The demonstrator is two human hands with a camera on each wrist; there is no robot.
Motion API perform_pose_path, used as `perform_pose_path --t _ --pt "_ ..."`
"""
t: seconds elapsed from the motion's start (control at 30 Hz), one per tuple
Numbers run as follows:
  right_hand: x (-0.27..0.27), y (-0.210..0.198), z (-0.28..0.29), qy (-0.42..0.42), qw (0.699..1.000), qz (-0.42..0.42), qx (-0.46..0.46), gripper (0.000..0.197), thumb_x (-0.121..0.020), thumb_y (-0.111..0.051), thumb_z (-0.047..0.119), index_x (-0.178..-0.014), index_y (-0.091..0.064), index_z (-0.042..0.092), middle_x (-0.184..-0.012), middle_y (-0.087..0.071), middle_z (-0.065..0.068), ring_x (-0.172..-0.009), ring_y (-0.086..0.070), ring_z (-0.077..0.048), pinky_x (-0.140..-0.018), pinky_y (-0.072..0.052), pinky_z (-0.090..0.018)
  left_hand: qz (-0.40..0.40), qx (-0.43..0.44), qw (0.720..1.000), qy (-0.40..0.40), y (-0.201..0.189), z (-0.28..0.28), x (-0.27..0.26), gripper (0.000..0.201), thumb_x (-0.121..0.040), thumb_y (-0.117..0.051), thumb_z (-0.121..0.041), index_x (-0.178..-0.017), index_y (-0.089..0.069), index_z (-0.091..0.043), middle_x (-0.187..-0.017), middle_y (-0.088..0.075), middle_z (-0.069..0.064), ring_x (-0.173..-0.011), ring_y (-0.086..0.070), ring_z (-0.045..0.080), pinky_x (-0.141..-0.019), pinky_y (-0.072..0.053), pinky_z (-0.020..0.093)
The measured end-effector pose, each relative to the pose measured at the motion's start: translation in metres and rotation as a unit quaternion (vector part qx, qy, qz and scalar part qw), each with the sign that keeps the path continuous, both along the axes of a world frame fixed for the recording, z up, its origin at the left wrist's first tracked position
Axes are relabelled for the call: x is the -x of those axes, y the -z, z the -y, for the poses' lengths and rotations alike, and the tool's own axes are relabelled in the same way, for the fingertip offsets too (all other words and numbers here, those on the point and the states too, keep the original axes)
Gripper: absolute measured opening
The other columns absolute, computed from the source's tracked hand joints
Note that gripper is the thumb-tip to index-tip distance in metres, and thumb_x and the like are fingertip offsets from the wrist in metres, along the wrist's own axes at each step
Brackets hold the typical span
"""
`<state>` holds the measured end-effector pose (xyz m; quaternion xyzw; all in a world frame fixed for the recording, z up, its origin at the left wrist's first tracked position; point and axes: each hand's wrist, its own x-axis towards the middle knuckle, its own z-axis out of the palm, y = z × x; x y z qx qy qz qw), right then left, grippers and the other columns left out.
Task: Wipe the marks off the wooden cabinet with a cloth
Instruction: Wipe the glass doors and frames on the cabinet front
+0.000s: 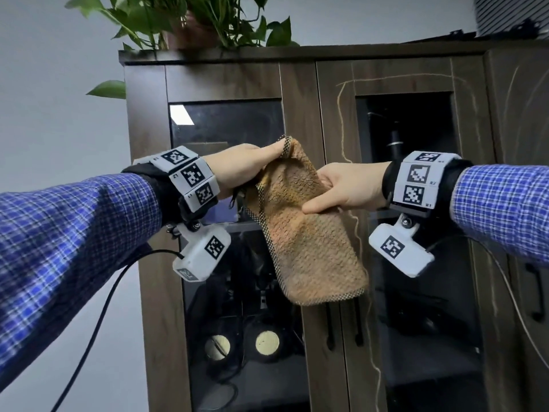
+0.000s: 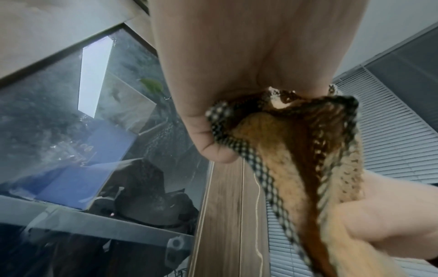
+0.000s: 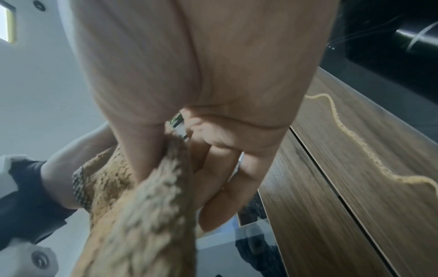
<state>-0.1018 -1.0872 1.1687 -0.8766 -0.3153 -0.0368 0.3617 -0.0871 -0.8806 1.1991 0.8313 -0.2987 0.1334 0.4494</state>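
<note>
— Presently, cloth (image 1: 309, 230): where held?
— Pinched by left hand (image 1: 240, 171) at top corner, by right hand (image 1: 347, 188) at side edge; kept off the cabinet (image 1: 300, 93).
— Marks (image 1: 341, 120)?
— Pale lines uncleaned on door frame. Wiping judged not begun.

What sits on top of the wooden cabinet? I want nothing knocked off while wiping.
A leafy potted plant stands on the cabinet top at its left end. At the right corner something dark is cut off by the frame.
</note>
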Motion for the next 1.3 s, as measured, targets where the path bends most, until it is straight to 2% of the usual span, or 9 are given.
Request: perform_pose_path --t 0.07,0.13,0.27,0.4,0.57,0.63,0.73,1.03,1.3 --pt "-0.002 -0.002 0.003 0.010 0.999 -0.014 0.036 0.011 -0.087 -0.071 0.011 -0.077 -0.067 0.011 -0.069 -0.070 -0.004 -0.056 -0.056 -0.017 -0.051 -0.041 -0.024 0.002 0.000 1.000 -0.001 -0.001 -0.002 0.001 0.071 -0.086 -0.058 -0.069 -0.101 -0.072 -0.002 -0.095 -0.075 0.017 -0.081 -0.073 0.029 -0.068 -0.058 0.033" --pt "-0.003 -0.002 0.004 0.012 0.998 -0.011 0.058 0.022 -0.088 -0.070 0.011 -0.068 -0.066 0.021 -0.059 -0.063 0.002 -0.047 -0.047 -0.018 -0.042 -0.032 -0.022 0.004 -0.001 1.000 -0.003 -0.001 -0.003 0.003 0.081 -0.074 -0.064 -0.070 -0.108 -0.070 0.003 -0.104 -0.074 0.021 -0.094 -0.072 0.034 -0.087 -0.059 0.043" --pt "-0.005 0.006 -0.004 0.014 0.999 -0.031 0.043 0.025 -0.069 -0.087 0.032 -0.080 -0.070 0.017 -0.078 -0.063 -0.014 -0.075 -0.046 -0.036 -0.064 -0.033 -0.044 0.006 -0.014 1.000 -0.010 0.000 -0.003 0.005 0.045 -0.095 -0.063 -0.044 -0.102 -0.071 0.000 -0.105 -0.074 0.022 -0.093 -0.071 0.032 -0.099 -0.054 0.049" --pt "-0.007 0.011 -0.006 0.009 1.000 -0.021 0.011 0.021 -0.075 -0.081 0.009 -0.094 -0.072 0.006 -0.094 -0.071 -0.013 -0.091 -0.064 -0.030 -0.092 -0.044 -0.057 0.007 -0.034 0.999 -0.028 0.003 -0.002 0.007 0.034 -0.099 -0.056 -0.031 -0.100 -0.070 0.000 -0.108 -0.072 0.025 -0.096 -0.070 0.032 -0.098 -0.054 0.050" --pt "-0.012 0.010 -0.012 0.052 0.998 -0.022 -0.008 0.046 -0.077 -0.071 0.021 -0.115 -0.062 -0.003 -0.115 -0.066 -0.021 -0.108 -0.063 -0.037 -0.097 -0.046 -0.050 -0.004 0.012 1.000 -0.007 0.002 0.002 0.009 0.032 -0.101 -0.052 -0.034 -0.081 -0.061 -0.012 -0.067 -0.063 0.004 -0.052 -0.060 0.014 -0.048 -0.046 0.016" --pt "-0.012 0.007 -0.012 0.058 0.998 -0.014 -0.021 0.036 -0.086 -0.063 0.016 -0.118 -0.061 -0.002 -0.121 -0.064 -0.022 -0.114 -0.061 -0.037 -0.100 -0.048 -0.052 -0.010 0.028 1.000 -0.010 0.001 0.002 0.008 0.033 -0.101 -0.050 -0.040 -0.083 -0.062 -0.016 -0.064 -0.066 -0.002 -0.051 -0.062 0.011 -0.043 -0.045 0.015" --pt "-0.008 0.000 -0.012 0.068 0.997 0.006 -0.026 0.023 -0.094 -0.058 0.012 -0.114 -0.064 0.002 -0.109 -0.070 -0.012 -0.100 -0.067 -0.024 -0.085 -0.055 -0.033 -0.022 0.034 0.999 -0.022 0.000 0.000 0.009 0.038 -0.104 -0.044 -0.040 -0.079 -0.058 -0.016 -0.054 -0.062 -0.004 -0.042 -0.059 0.009 -0.038 -0.042 0.014" --pt "0.004 -0.020 -0.017 0.108 0.992 0.016 0.067 0.029 -0.093 -0.063 0.027 -0.109 -0.068 0.003 -0.110 -0.071 -0.015 -0.102 -0.068 -0.028 -0.094 -0.054 -0.043 -0.174 0.057 0.983 0.035 0.018 -0.017 0.005 0.043 -0.095 -0.028 -0.040 -0.101 -0.058 -0.009 -0.093 -0.069 0.011 -0.086 -0.063 0.029 -0.091 -0.049 0.046" --pt "-0.008 -0.037 -0.019 0.174 0.978 0.063 0.091 0.031 -0.089 -0.066 0.034 -0.103 -0.070 0.006 -0.108 -0.070 -0.018 -0.101 -0.067 -0.036 -0.092 -0.054 -0.053 -0.136 0.028 0.987 0.086 0.016 -0.010 0.012 0.095 -0.083 -0.034 -0.083 -0.121 -0.067 -0.003 -0.121 -0.070 0.016 -0.104 -0.069 0.032 -0.096 -0.054 0.050"
